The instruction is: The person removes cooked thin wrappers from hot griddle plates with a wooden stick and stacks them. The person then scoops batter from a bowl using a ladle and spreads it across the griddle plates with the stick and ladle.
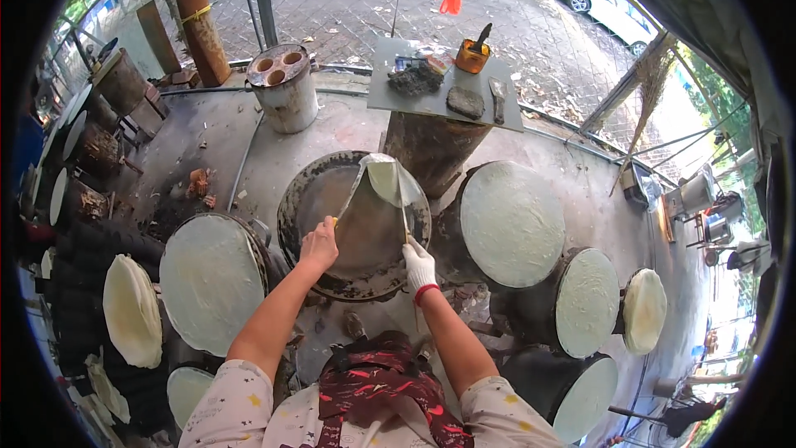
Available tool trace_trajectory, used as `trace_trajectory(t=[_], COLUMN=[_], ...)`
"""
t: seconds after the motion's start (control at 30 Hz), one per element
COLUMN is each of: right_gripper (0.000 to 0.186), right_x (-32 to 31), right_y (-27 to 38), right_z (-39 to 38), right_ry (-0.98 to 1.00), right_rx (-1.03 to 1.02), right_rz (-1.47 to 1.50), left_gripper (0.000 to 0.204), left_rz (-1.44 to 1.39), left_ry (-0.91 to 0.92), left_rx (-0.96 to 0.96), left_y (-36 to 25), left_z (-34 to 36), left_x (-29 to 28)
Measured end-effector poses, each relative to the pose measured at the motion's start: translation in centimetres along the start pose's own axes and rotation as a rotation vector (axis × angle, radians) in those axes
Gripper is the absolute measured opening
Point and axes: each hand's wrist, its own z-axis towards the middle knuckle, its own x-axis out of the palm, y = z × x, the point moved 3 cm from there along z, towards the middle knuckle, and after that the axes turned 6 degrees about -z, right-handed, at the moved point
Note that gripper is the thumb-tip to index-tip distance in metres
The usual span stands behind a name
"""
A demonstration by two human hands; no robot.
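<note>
A round dark-rimmed griddle [298, 199] sits in front of me, its surface brownish. My bare left hand [319, 245] is closed around a thin tool with a yellowish grip [335, 221], which slants up toward the griddle's far side. My right hand [419, 265], in a white glove with a red cuff, grips a slender stick [404, 214] that points the same way. Where their far ends come close, a pale, thin piece [383, 178] lies between them. Whether it is a folded pancake or part of a tool, I cannot tell.
Round griddles bearing pale sheets stand to the left [211, 282] and right [512, 224]. Stacked pale pancakes [133, 311] lie farther left. Beyond the griddle, a grey board [394, 102] on a stump holds dark lumps and an orange container [473, 56]. A holed metal drum [286, 99] stands nearby.
</note>
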Motion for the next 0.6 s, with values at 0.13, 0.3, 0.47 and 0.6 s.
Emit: trace_trajectory(t=[0.13, 0.3, 0.47, 0.6], right_gripper=[0.040, 0.040, 0.036, 0.039], right_x=[-0.2, 4.8, 2.7, 7.3], right_y=[-2.8, 1.0, -1.5, 3.0], right_z=[-2.3, -0.6, -0.3, -0.6], right_ry=[-0.191, 0.033, -0.206, 0.118], right_rx=[-0.180, 0.086, -0.229, 0.032], right_rz=[-0.175, -0.031, -0.220, -0.180], left_gripper=[0.027, 0.041, 0.058, 0.064], left_rz=[0.022, -0.002, 0.057, 0.123], left_ry=[-0.005, -0.070, -0.116, -0.154], left_rx=[-0.007, -0.008, 0.007, 0.020], left_y=[3.0, 3.8, 5.6, 7.8], left_z=[-0.5, -1.0, -1.6, -3.6], left_x=[-1.5, -1.9, -4.0, -4.8])
